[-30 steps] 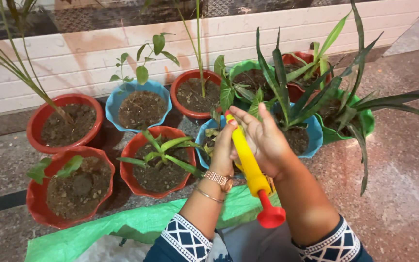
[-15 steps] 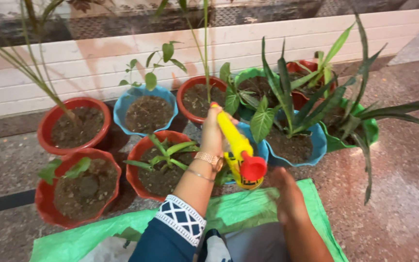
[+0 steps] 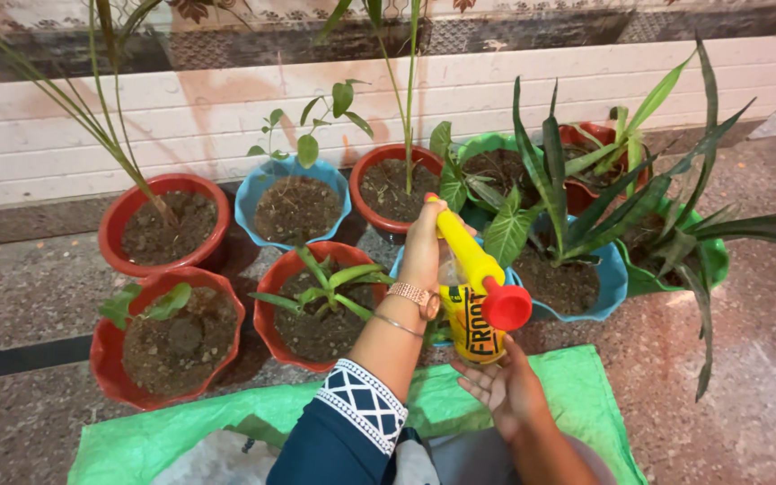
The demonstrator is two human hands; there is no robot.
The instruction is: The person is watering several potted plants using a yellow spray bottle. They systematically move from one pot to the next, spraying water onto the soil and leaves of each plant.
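The speckled stone floor (image 3: 747, 359) runs out of sight on every side, and the green sheet (image 3: 577, 377) under my lap is cut off at the bottom edge. Pots crowd against the white wall (image 3: 181, 126); the long dark leaves (image 3: 586, 198) on the right hide most of the green pot (image 3: 707, 256) and the blue pot (image 3: 608, 283) beneath them. My left hand (image 3: 424, 247) grips the yellow pump sprayer (image 3: 469, 260) near its front, fingers curled round the barrel so that the nozzle tip barely shows. Its red plunger knob (image 3: 507, 308) points back at me and covers part of the yellow bottle (image 3: 473, 337) below. My right hand (image 3: 505, 386) lies palm up, fingers loosely spread, touching the bottle's base.
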